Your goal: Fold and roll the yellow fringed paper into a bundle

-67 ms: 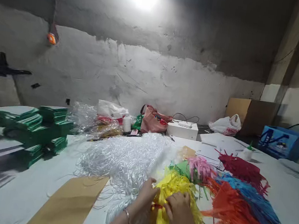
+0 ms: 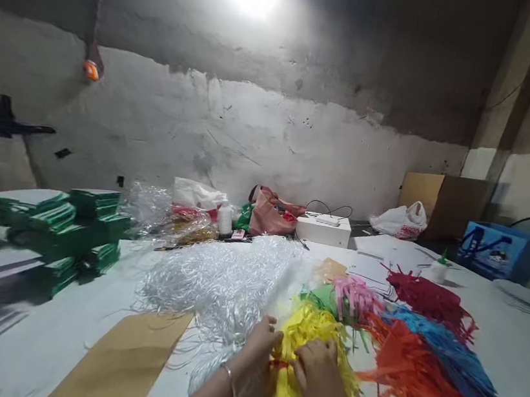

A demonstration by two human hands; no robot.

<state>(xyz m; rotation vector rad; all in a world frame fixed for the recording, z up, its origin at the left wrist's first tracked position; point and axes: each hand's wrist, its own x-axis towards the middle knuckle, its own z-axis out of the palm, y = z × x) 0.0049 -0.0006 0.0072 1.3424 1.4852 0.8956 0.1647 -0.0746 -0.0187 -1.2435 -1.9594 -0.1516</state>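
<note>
A bundle of yellow paper strips (image 2: 311, 325) lies on the white table before me, with a bit of red (image 2: 278, 363) across its lower part. My right hand (image 2: 318, 369) rests over the bundle, fingers curled into the strips. At the bundle's left edge is my left hand (image 2: 259, 346), a bracelet on its wrist. Its fingers are bent together; what is between them is hidden. Shiny white strands (image 2: 220, 277) spread in a heap beside and beyond the left hand. Green strips (image 2: 325, 297) and pink strips (image 2: 357, 296) lie just past the yellow ones.
Orange-red strips (image 2: 435, 390), blue strips (image 2: 450, 353) and dark red strips (image 2: 430, 300) lie to the right. Brown card (image 2: 127, 356) is at front left, green-edged stacks (image 2: 69, 238) beyond it. A small glue bottle (image 2: 439, 271), white box (image 2: 323, 231) and blue bag (image 2: 504, 253) stand farther back.
</note>
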